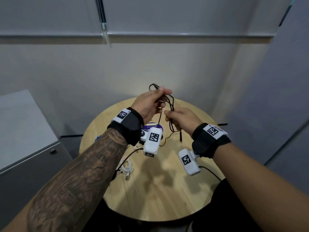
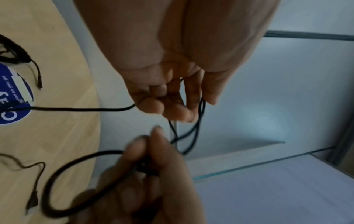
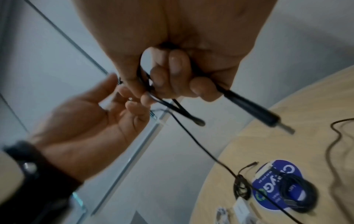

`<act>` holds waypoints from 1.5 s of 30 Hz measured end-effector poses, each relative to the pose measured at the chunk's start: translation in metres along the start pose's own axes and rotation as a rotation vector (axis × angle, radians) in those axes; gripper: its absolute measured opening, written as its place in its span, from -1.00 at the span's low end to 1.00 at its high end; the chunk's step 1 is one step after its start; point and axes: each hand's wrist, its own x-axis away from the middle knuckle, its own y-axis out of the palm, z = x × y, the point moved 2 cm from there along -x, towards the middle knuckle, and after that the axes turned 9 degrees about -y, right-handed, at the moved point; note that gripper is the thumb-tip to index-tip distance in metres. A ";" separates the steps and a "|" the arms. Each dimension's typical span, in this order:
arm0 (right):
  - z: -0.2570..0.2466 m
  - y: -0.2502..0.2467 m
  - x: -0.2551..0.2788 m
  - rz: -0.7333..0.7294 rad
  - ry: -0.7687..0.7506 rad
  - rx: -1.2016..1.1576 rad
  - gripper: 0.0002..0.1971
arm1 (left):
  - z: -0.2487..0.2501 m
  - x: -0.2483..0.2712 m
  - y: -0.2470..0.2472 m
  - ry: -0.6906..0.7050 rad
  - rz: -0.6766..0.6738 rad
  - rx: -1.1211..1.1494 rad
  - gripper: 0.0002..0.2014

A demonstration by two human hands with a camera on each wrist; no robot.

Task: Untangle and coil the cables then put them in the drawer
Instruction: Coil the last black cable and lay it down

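Cabinet (image 1: 25, 139) stands at far left beside the round worktop (image 1: 158, 195), where a white cable (image 1: 127, 169) lies coiled. Above it, the left hand (image 1: 148, 104) pinches loops of a black cable (image 1: 170, 101) in a closed grip. Just right, the right hand (image 1: 182, 119) curls around the same cable, its plug (image 1: 180, 137) dangling.

Looks like a small office or meeting nook: pale partition walls (image 1: 167, 64), a glass panel with a blind cord (image 1: 101, 14) up top, a grey metal cabinet (image 1: 25, 139) lower left, and a round wooden tabletop (image 1: 158, 190) at centre.
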 end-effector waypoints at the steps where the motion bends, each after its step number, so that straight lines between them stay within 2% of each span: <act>1: -0.003 -0.003 0.000 0.041 -0.014 -0.018 -0.73 | 0.001 0.002 -0.003 -0.010 -0.016 0.042 -0.74; 4: -0.007 -0.009 0.000 0.084 -0.073 0.046 -0.82 | 0.007 0.009 -0.007 -0.014 -0.022 0.091 -0.78; 6: -0.010 -0.014 0.002 0.117 -0.071 0.082 -0.80 | 0.011 0.009 -0.010 0.032 0.120 0.003 -0.79; 8: -0.020 -0.016 0.005 0.134 -0.064 -0.008 -0.73 | 0.006 0.007 -0.017 0.084 0.309 -0.111 -0.85; 9: -0.027 -0.017 0.007 0.127 -0.067 -0.072 -0.69 | -0.002 0.006 -0.018 0.075 0.347 -0.160 -0.84; 10: -0.035 -0.018 0.008 0.122 -0.071 -0.129 -0.67 | -0.015 0.006 -0.017 0.031 0.323 -0.210 -0.80; 12: -0.051 -0.021 0.007 0.142 -0.109 -0.202 -0.66 | -0.047 0.006 -0.004 -0.083 0.116 -0.283 -0.72; 14: -0.064 -0.029 0.002 0.242 -0.153 -0.276 -0.67 | -0.078 0.013 0.005 -0.138 -0.067 -0.331 -0.76; 16: -0.073 -0.045 -0.003 0.413 -0.181 -0.371 -0.69 | -0.100 0.021 0.002 -0.137 -0.079 -0.384 -0.82; 18: -0.075 -0.064 -0.005 0.556 -0.186 -0.450 -0.71 | -0.111 0.023 -0.010 -0.137 0.015 -0.350 -0.81; 19: -0.071 -0.071 -0.005 0.588 -0.185 -0.397 -0.72 | -0.109 0.022 -0.014 -0.130 0.063 -0.287 -0.80; 20: -0.066 -0.077 -0.005 0.580 -0.170 -0.223 -0.72 | -0.101 0.021 -0.013 -0.116 0.104 -0.225 -0.80; 21: -0.058 -0.079 -0.004 0.519 -0.134 0.049 -0.73 | -0.090 0.019 -0.011 -0.090 0.128 -0.161 -0.79; 23: -0.037 -0.075 -0.001 0.302 -0.021 0.521 -0.76 | -0.060 0.017 -0.002 -0.034 0.144 -0.078 -0.79; 26: -0.003 -0.067 0.007 0.000 0.171 0.722 -0.80 | -0.026 0.016 0.008 -0.040 0.076 -0.010 -0.79; 28: 0.014 -0.065 0.010 -0.119 0.252 0.892 -0.59 | -0.021 0.016 0.009 -0.089 0.024 -0.051 -0.78; 30: 0.020 -0.065 0.014 -0.079 0.228 0.993 -0.28 | -0.028 0.016 0.009 -0.144 0.000 -0.141 -0.77; 32: 0.018 -0.061 0.016 0.022 0.067 0.888 -0.18 | -0.041 0.017 0.011 -0.187 -0.019 -0.199 -0.77; 34: 0.010 -0.049 0.017 0.015 -0.144 0.715 -0.26 | -0.050 0.018 0.015 -0.195 -0.040 -0.216 -0.77; 36: 0.005 -0.038 0.015 -0.050 -0.253 0.580 -0.39 | -0.053 0.019 0.018 -0.172 -0.034 -0.194 -0.78; 39: -0.001 -0.038 0.011 -0.050 -0.289 0.523 -0.74 | -0.051 0.017 0.015 -0.126 0.007 -0.169 -0.80; 41: -0.012 -0.047 0.007 0.050 -0.294 0.432 -0.95 | -0.057 0.017 0.008 -0.109 0.009 -0.200 -0.86; 43: -0.028 -0.062 0.002 0.256 -0.346 0.316 -0.81 | -0.075 0.021 0.000 -0.098 -0.038 -0.287 -0.88; 45: -0.043 -0.082 -0.004 0.461 -0.382 0.240 -0.77 | -0.095 0.028 -0.006 -0.082 -0.072 -0.382 -0.91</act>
